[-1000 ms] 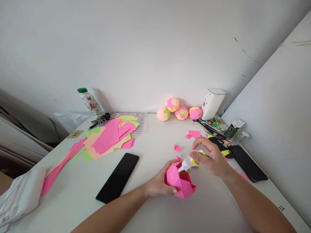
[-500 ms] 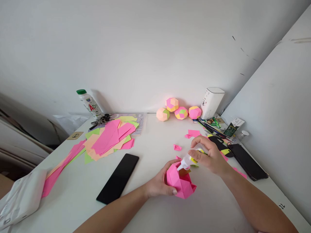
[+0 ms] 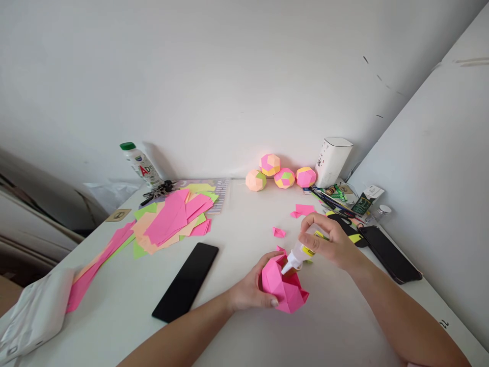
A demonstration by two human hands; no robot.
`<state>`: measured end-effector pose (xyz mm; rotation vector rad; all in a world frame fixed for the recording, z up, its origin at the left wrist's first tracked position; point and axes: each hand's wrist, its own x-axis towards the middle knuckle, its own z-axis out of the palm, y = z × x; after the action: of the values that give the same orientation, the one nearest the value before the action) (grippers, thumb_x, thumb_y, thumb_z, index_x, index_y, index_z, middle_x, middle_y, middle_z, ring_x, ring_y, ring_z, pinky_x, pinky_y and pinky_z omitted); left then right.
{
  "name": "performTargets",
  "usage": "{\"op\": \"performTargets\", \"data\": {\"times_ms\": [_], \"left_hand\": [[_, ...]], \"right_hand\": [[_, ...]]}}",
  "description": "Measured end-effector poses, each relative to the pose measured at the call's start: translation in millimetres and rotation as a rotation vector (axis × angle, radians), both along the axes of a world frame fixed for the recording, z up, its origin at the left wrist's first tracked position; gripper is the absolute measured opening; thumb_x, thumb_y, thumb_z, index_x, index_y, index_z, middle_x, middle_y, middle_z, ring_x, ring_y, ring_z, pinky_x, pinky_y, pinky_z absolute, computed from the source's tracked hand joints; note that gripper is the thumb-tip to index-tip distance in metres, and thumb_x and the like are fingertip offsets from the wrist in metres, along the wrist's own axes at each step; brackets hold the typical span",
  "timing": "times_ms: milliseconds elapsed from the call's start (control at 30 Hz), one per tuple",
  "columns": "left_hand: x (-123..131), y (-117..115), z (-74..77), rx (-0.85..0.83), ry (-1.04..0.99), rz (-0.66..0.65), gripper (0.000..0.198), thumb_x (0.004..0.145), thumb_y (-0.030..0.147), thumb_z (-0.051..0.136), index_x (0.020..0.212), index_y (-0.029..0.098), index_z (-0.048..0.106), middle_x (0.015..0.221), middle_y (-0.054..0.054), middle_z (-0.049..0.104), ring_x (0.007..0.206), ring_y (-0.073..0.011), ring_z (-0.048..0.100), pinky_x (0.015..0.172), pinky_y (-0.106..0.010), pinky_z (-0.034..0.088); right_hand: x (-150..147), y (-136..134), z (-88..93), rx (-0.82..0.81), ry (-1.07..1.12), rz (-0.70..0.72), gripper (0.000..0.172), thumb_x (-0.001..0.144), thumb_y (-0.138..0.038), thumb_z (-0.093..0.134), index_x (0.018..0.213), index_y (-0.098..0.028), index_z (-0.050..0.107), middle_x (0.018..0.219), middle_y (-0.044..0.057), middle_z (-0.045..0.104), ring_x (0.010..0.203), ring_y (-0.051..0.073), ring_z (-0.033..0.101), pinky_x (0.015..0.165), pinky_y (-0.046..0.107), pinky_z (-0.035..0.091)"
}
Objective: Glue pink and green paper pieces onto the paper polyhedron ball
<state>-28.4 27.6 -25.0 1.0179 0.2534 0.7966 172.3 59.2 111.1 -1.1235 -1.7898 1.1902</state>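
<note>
A pink folded-paper ball (image 3: 284, 290), open on its upper right side, rests in my left hand (image 3: 254, 288), whose thumb presses its lower left face. My right hand (image 3: 328, 242) grips a clear glue bottle (image 3: 301, 253) with a yellow label and a white nozzle. The bottle tilts down to the left, its nozzle tip at the ball's opening; whether it touches the paper I cannot tell. Just behind the ball lie small folded pink paper pieces (image 3: 279, 232). The inside of the ball is partly hidden by the bottle.
Finished paper balls (image 3: 284, 178) sit against the wall beside a white container (image 3: 333, 160). Pink, peach and green paper sheets (image 3: 171, 219) lie at the left, near a black slab (image 3: 186, 282). A black phone (image 3: 389, 253) and scissors (image 3: 346, 229) are at the right.
The glue bottle's nozzle has shifted slightly right and down along the ball's opening, my right hand moving a little with it. My left hand and the ball have stayed put.
</note>
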Motion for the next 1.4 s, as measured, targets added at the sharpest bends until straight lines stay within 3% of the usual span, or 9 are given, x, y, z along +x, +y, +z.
{"op": "performTargets", "data": {"times_ms": [233, 433, 733, 867, 1033, 1233, 1400], "left_hand": [[0, -1, 2.2, -0.011, -0.004, 0.005, 0.083, 0.063, 0.025, 0.081, 0.134, 0.027, 0.037, 0.133, -0.015, 0.048, 0.118, -0.0303, 0.051, 0.095, -0.047, 0.04], [0, -1, 0.5, 0.008, -0.006, 0.004, 0.083, 0.064, 0.026, 0.08, 0.135, 0.027, 0.037, 0.132, -0.015, 0.049, 0.118, -0.0302, 0.051, 0.095, -0.047, 0.04], [0, -2, -1.5, 0.002, 0.008, 0.013, 0.084, 0.063, 0.027, 0.081, 0.134, 0.028, 0.037, 0.132, -0.015, 0.049, 0.117, -0.0301, 0.051, 0.095, -0.048, 0.04], [0, -1, 1.4, 0.0, 0.013, 0.015, 0.084, 0.062, 0.027, 0.081, 0.134, 0.026, 0.038, 0.132, -0.015, 0.049, 0.117, -0.0314, 0.052, 0.095, -0.048, 0.04], [1, -1, 2.3, -0.006, 0.003, 0.005, 0.084, 0.062, 0.027, 0.081, 0.134, 0.027, 0.038, 0.134, -0.015, 0.047, 0.12, -0.0323, 0.049, 0.095, -0.049, 0.04], [0, -1, -2.2, -0.01, -0.007, 0.003, 0.087, 0.061, 0.025, 0.082, 0.135, 0.029, 0.036, 0.132, -0.014, 0.049, 0.116, -0.0295, 0.052, 0.094, -0.047, 0.04], [0, -2, 0.4, -0.009, 0.005, 0.006, 0.084, 0.062, 0.028, 0.082, 0.134, 0.028, 0.038, 0.133, -0.015, 0.049, 0.119, -0.0312, 0.051, 0.096, -0.049, 0.039]], "right_hand": [[-2, 3, -0.8, -0.044, 0.002, -0.036, 0.027, 0.076, -0.042, 0.068, 0.073, -0.021, 0.052, 0.066, -0.004, 0.05, 0.062, 0.013, 0.053, 0.056, 0.024, 0.042], [-2, 5, -10.2, -0.05, 0.018, 0.009, 0.025, 0.078, -0.04, 0.066, 0.075, -0.021, 0.052, 0.067, -0.004, 0.051, 0.058, 0.012, 0.049, 0.054, 0.024, 0.038], [-1, 3, 0.1, -0.054, -0.009, 0.007, 0.028, 0.078, -0.044, 0.066, 0.072, -0.021, 0.051, 0.067, -0.003, 0.049, 0.061, 0.013, 0.049, 0.055, 0.024, 0.039], [-2, 4, -4.9, -0.046, 0.011, -0.042, 0.028, 0.077, -0.044, 0.066, 0.073, -0.021, 0.052, 0.067, -0.004, 0.048, 0.061, 0.013, 0.049, 0.054, 0.024, 0.038], [-3, 5, -11.2, -0.128, 0.049, -0.006, 0.027, 0.076, -0.041, 0.069, 0.074, -0.021, 0.051, 0.066, -0.005, 0.049, 0.057, 0.011, 0.049, 0.054, 0.023, 0.037], [-2, 5, -5.0, -0.154, 0.01, 0.039, 0.031, 0.075, -0.045, 0.069, 0.071, -0.02, 0.052, 0.065, -0.004, 0.05, 0.057, 0.011, 0.046, 0.053, 0.023, 0.035], [-1, 6, -2.1, -0.144, 0.024, -0.01, 0.034, 0.075, -0.049, 0.067, 0.071, -0.02, 0.049, 0.063, -0.005, 0.047, 0.055, 0.011, 0.047, 0.05, 0.023, 0.035]]}}
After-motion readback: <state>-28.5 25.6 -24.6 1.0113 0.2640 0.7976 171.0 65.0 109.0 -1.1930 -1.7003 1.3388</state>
